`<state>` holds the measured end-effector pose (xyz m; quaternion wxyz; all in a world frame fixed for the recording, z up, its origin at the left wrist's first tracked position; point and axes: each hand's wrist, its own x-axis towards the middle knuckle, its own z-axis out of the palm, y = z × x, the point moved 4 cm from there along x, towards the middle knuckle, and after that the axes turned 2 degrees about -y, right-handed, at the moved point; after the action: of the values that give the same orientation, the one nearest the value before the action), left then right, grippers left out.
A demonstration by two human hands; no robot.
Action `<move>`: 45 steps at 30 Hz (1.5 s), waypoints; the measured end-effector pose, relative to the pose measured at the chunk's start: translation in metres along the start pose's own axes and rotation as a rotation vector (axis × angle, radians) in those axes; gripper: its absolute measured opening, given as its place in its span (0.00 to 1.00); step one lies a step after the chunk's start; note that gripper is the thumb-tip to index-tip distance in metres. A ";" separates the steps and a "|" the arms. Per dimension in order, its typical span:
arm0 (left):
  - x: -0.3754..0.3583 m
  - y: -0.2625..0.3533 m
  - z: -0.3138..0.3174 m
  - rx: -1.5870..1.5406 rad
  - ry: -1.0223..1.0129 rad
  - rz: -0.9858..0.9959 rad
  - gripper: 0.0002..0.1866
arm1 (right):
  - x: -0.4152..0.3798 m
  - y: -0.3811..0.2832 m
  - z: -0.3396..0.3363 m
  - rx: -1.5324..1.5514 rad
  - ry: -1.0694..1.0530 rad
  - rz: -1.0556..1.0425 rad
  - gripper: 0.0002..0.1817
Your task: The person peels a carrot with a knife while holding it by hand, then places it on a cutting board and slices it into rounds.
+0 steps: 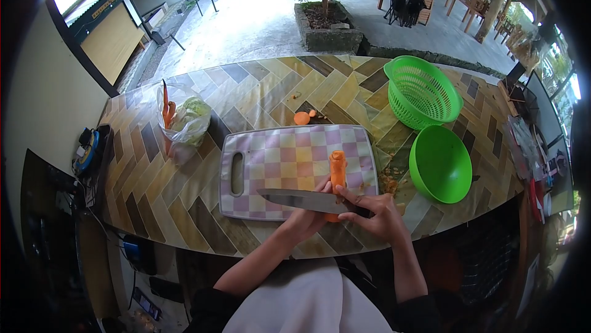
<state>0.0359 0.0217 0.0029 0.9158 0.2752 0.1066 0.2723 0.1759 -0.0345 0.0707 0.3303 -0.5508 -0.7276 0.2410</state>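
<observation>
A peeled-looking orange carrot [337, 170] is held upright in the view over the right part of the checkered cutting board [271, 154]. My left hand [306, 221] grips the carrot from its left side, partly hidden behind the blade. In my right hand [380, 216] is a large knife [295, 199], its blade pointing left across the carrot and its handle inside my fingers. The thumb of my right hand rests close to the carrot. Beyond the board's far edge lie carrot pieces [301, 118].
A plastic bag [188, 120] with carrots and a pale green vegetable stands at the left. At the right are a green colander [425, 93] and a green bowl [440, 164]. Small peelings [389, 184] lie beside the board on the patterned table [154, 210].
</observation>
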 end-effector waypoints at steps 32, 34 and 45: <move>0.003 -0.013 -0.014 0.059 0.176 -0.025 0.25 | -0.004 0.004 0.002 0.134 0.136 -0.042 0.32; 0.002 -0.011 -0.015 -0.009 0.109 -0.035 0.25 | -0.007 0.002 -0.002 0.156 0.092 0.044 0.33; -0.001 -0.003 -0.005 0.087 0.104 -0.029 0.29 | -0.010 -0.004 0.003 0.087 -0.023 0.120 0.37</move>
<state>0.0345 0.0212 -0.0025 0.9000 0.2986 0.1697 0.2683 0.1725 -0.0458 0.0695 0.3306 -0.5758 -0.6859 0.2978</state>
